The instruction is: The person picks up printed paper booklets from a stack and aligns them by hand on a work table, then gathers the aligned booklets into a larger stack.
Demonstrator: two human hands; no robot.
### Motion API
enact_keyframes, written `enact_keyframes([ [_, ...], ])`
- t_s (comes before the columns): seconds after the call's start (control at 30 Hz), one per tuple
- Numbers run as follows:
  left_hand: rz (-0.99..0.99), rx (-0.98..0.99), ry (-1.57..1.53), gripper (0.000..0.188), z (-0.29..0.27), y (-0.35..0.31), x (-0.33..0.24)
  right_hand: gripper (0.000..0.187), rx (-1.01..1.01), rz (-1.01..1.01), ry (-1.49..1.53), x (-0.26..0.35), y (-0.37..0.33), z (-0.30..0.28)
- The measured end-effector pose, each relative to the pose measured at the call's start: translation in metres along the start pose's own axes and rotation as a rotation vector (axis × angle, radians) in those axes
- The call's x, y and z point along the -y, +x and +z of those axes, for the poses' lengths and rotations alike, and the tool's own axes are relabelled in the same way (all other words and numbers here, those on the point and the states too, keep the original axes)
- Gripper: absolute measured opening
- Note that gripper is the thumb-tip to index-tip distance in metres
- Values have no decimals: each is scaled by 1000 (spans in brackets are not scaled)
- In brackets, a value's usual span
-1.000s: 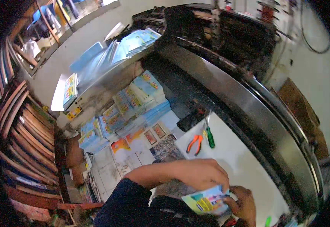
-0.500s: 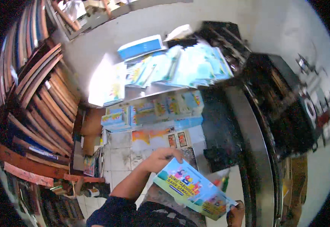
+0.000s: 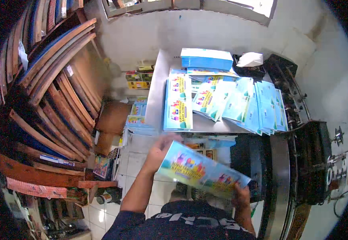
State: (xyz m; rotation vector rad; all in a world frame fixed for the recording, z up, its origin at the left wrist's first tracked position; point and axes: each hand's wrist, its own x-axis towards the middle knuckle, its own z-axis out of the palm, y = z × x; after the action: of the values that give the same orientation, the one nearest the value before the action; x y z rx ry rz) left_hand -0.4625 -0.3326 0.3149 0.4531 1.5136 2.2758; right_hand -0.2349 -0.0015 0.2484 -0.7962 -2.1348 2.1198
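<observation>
A long printed sheet (image 3: 204, 165), light blue and green with colourful cartoon figures and yellow lettering, is held out in front of my body. My left hand (image 3: 160, 154) grips its left end. At the lower right end, my right hand (image 3: 242, 194) holds the other side, its fingers partly hidden and blurred. Whether it is one sheet or a thin stack I cannot tell. Beyond it, on a metal table (image 3: 161, 76), a neat stack of matching prints (image 3: 178, 104) stands at the left. Fanned piles of like sheets (image 3: 238, 98) spread to the right.
Behind the piles stands a thick blue-and-white paper stack (image 3: 206, 59) beside a crumpled white cloth or paper (image 3: 250, 60). Wooden frames (image 3: 68, 104) fill a rack on the left. A dark machine (image 3: 312, 160) is on the right. More printed stacks (image 3: 139, 120) sit lower, left of the table.
My view has shifted, so the table sits further right and shows more fully. The sheet, bent before, now looks flatter and further from my body, still in both hands.
</observation>
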Motion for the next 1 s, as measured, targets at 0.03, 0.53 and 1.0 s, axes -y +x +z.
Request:
enact_keyframes([
  [0.03, 39, -212, 144, 28, -9, 10, -6, 42, 29, -136, 167, 33, 6, 20],
  [0.53, -33, -369, 1655, 58, -46, 142, 48, 65, 682, -955, -910, 161, 204, 188],
  [1.0, -254, -311, 1689, 65, -6, 444, 13, 42, 368, -726, -575, 223, 310, 6],
])
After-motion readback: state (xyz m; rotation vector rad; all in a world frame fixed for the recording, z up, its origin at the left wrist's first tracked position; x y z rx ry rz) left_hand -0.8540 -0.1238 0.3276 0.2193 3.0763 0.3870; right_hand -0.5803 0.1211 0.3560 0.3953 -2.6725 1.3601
